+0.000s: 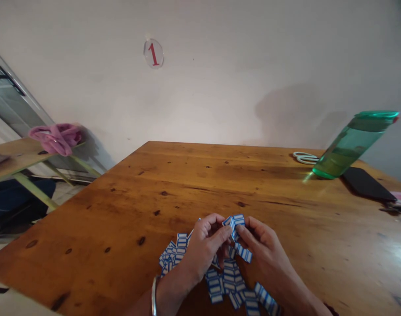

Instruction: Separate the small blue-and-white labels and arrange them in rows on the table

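Small paper pieces with white boxes and blue borders, like label stickers, are pinched between both hands above the table. My left hand, with a silver bangle at the wrist, grips their left side with thumb and fingers. On their right side, the thumb and fingers of my right hand are closed. More such label pieces lie loosely piled below and between the hands. Another heap of labels sits left of my left hand, partly hidden by it.
On the wooden table, a green water bottle stands at the right back beside a black phone-like slab and a white coiled cable. A pink cloth rests on another table at left. The wall rises behind.
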`<state>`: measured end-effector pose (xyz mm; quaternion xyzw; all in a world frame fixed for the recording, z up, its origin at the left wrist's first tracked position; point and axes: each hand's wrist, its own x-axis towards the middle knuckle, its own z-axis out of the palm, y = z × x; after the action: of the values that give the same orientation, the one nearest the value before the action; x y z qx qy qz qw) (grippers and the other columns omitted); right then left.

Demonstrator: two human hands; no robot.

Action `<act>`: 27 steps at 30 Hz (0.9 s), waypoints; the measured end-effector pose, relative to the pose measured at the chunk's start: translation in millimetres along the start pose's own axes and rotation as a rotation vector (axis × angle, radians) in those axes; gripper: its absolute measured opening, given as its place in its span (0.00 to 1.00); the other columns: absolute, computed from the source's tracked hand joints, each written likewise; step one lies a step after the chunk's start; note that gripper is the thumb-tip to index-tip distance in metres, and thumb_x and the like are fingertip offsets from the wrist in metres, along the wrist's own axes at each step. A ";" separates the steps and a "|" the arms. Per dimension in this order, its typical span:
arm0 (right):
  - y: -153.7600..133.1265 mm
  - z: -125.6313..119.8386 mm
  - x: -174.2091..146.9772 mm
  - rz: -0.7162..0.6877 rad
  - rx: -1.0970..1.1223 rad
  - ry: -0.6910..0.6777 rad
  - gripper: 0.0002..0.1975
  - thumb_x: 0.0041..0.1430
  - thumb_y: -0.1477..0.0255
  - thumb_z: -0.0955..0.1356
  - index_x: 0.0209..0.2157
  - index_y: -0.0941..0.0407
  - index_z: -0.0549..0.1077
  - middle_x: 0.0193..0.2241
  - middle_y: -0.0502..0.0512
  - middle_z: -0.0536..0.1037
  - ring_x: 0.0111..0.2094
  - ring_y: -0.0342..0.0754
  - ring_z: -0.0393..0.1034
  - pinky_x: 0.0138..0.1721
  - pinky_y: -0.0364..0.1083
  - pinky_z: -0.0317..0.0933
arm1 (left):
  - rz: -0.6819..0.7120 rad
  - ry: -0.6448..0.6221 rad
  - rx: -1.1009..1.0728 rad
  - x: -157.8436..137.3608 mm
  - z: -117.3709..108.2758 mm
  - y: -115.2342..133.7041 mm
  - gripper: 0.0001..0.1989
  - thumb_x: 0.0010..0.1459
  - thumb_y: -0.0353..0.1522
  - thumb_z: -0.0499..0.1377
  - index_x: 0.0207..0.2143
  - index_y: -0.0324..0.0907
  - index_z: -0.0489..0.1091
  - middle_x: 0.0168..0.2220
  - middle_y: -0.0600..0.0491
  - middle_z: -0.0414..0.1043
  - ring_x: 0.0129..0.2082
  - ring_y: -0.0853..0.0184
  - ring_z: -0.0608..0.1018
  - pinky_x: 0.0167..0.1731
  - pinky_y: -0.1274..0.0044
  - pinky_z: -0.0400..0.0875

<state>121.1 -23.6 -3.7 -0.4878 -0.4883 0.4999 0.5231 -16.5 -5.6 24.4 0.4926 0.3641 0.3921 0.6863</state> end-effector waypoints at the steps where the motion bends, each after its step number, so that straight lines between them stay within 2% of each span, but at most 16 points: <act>1: -0.7 -0.1 -0.5 -0.009 -0.021 -0.006 0.12 0.54 0.63 0.65 0.26 0.57 0.67 0.20 0.47 0.66 0.22 0.42 0.59 0.23 0.41 0.53 | -0.001 0.002 0.015 0.0 -0.4 0.5 0.12 0.50 0.39 0.58 0.29 0.39 0.63 0.18 0.60 0.64 0.11 0.78 0.64 0.08 0.86 0.60; 12: -12.5 2.7 -0.2 0.034 -0.176 -0.065 0.16 0.56 0.60 0.61 0.21 0.57 0.64 0.18 0.45 0.60 0.21 0.41 0.53 0.22 0.41 0.50 | -0.002 0.084 0.177 5.1 -4.6 -4.4 0.09 0.51 0.36 0.54 0.23 0.40 0.61 0.14 0.61 0.62 0.09 0.77 0.63 0.08 0.85 0.58; 17: -15.0 3.6 -1.5 0.010 -0.218 -0.134 0.16 0.56 0.62 0.61 0.21 0.57 0.65 0.19 0.47 0.64 0.22 0.42 0.57 0.23 0.41 0.51 | -0.010 0.070 0.173 4.9 -3.8 -3.8 0.09 0.51 0.37 0.54 0.24 0.40 0.62 0.15 0.61 0.62 0.10 0.76 0.64 0.08 0.85 0.58; 23: -16.9 3.4 -1.1 -0.006 -0.221 -0.057 0.13 0.54 0.64 0.64 0.22 0.57 0.67 0.18 0.47 0.65 0.22 0.42 0.57 0.23 0.41 0.51 | -0.047 0.051 0.137 3.9 -2.9 -4.8 0.08 0.50 0.36 0.55 0.24 0.41 0.62 0.17 0.60 0.63 0.12 0.75 0.66 0.10 0.84 0.60; 27: -18.6 -0.9 0.1 -0.038 -0.305 -0.026 0.13 0.54 0.64 0.64 0.20 0.57 0.67 0.17 0.46 0.64 0.21 0.41 0.55 0.22 0.41 0.50 | -0.006 0.050 0.202 5.1 -6.6 -1.7 0.13 0.52 0.40 0.53 0.23 0.40 0.65 0.17 0.58 0.63 0.13 0.75 0.64 0.11 0.84 0.57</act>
<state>122.8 -24.0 14.8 -0.5456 -0.5745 0.4161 0.4462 -19.9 1.2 20.5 0.5482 0.4201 0.3636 0.6251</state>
